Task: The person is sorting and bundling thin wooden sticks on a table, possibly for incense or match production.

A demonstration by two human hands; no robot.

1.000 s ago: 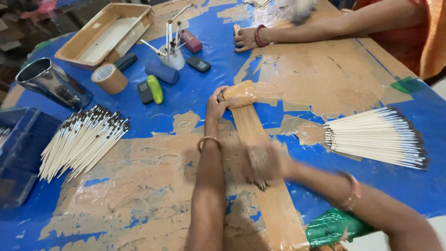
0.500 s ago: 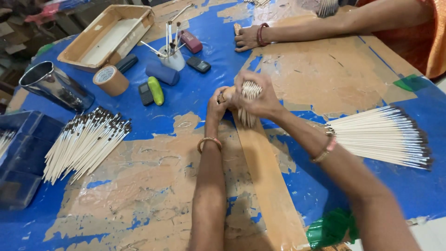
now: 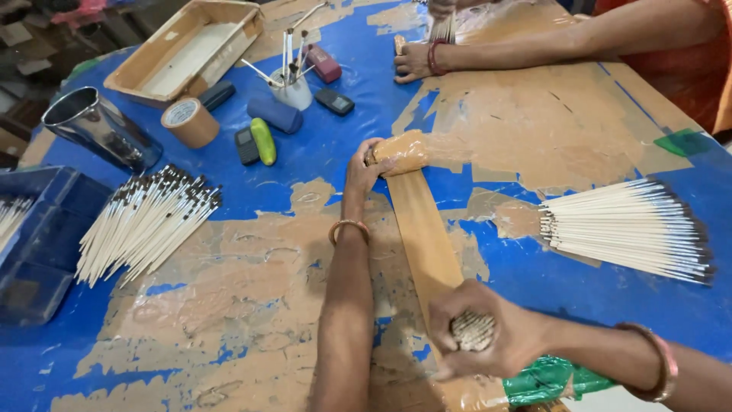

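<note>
While a fan of white sticks with dark tips (image 3: 145, 221) lies loose on the blue table (image 3: 320, 152), well out beyond the left hand's knuckles and beside a dark blue tray (image 3: 38, 252), a person works a long tan strip (image 3: 423, 229) that runs lengthwise between the two hands. The left hand (image 3: 362, 169) rests at the strip's far end, fingers curled together and pressed against the lumpy wrapped end (image 3: 404, 151), seemingly to pin it flat so it cannot slide. Past those fingertips stand a roll of brown tape (image 3: 188, 122), a steel can (image 3: 99, 128), a white cup of tools (image 3: 293, 90) and a shallow wooden tray (image 3: 183, 46) (all apparently parked within reach but clear of the strip). At the near end, the right hand (image 3: 480, 332) is clamped in a fist around a tight bundle of sticks (image 3: 473, 330), only the cut ends showing between thumb and fingers, held directly over the strip. Outward of that fist, a second fan of sticks (image 3: 625, 229) lies tips pointing away, likely as ready supply. Across the table, another person's hand (image 3: 415, 62) rests on the worn surface.
</note>
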